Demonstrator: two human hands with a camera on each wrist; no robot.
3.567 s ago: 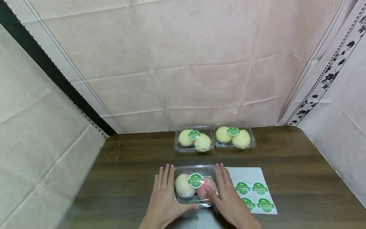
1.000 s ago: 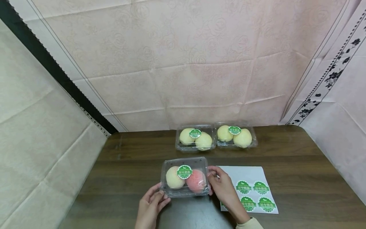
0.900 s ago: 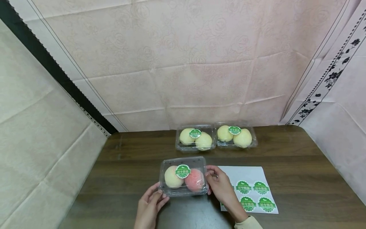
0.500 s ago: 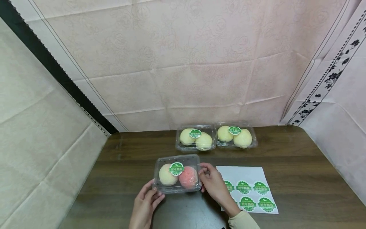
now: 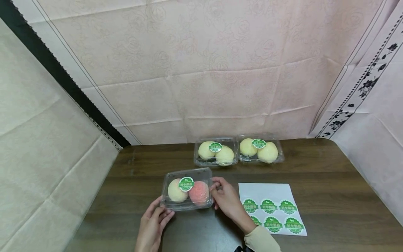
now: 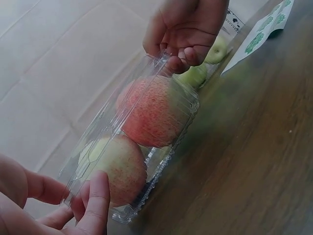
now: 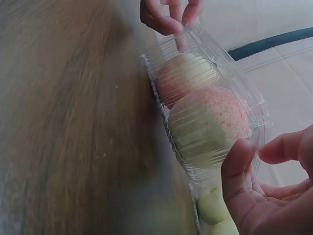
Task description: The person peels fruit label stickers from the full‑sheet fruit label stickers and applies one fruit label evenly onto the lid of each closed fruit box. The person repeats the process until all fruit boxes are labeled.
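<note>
A clear plastic clamshell box [image 5: 187, 189] with a green round sticker [image 5: 186, 184] on its lid holds a pale peach [image 5: 175, 190] and a pink peach [image 5: 199, 193]. My left hand [image 5: 154, 218] pinches its near left corner and my right hand [image 5: 224, 197] pinches its right end. The box is raised a little above the dark wooden table [image 5: 330, 182]. In the left wrist view the box [image 6: 142, 142] shows both fruits, with my left fingers [image 6: 95, 200] at its near end. The right wrist view has the box [image 7: 205, 117] with my right fingers [image 7: 239, 176] on its rim.
Two more stickered clamshells of pale peaches [image 5: 216, 152] [image 5: 259, 149] stand side by side at the table's back edge. A white sheet of green stickers [image 5: 271, 208] lies to the right of my hands. Fabric backdrops enclose the table on three sides.
Both hands first lay flat around the box on the table, then took hold of its ends. Over the last second they have carried it steadily to the left and slightly away.
</note>
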